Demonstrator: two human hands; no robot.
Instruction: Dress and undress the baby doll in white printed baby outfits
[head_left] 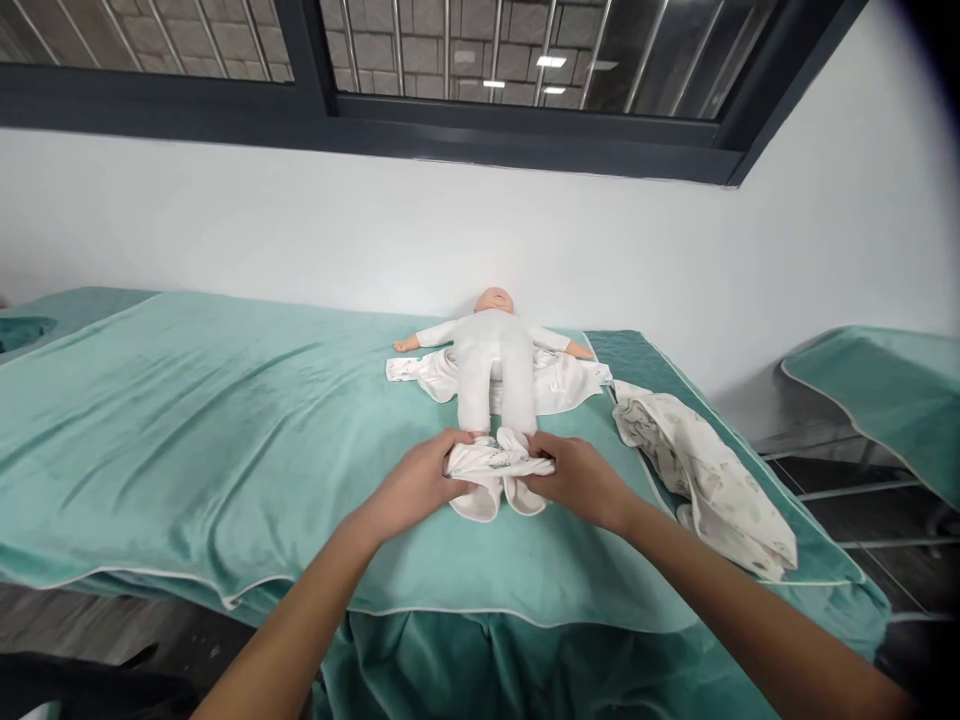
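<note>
A baby doll (pixel 495 345) with a white cloth body lies on its back on the green bed cover, head toward the wall and arms spread. Under its middle a white printed garment (pixel 566 382) is spread out to both sides. At the doll's lower legs, my left hand (pixel 431 472) pinches the left side of a bunched white printed cloth (pixel 491 460). The cloth's right side is gripped by my right hand (pixel 566 475), fingers closed. The ends of the doll's legs are hidden by this cloth, and two rounded white ends show below it.
A crumpled white patterned cloth (pixel 712 480) lies to the right on the green bed cover (pixel 262 440). Behind the bed are a white wall and a dark-framed, barred window. Another green-covered surface (pixel 892 390) stands at the far right.
</note>
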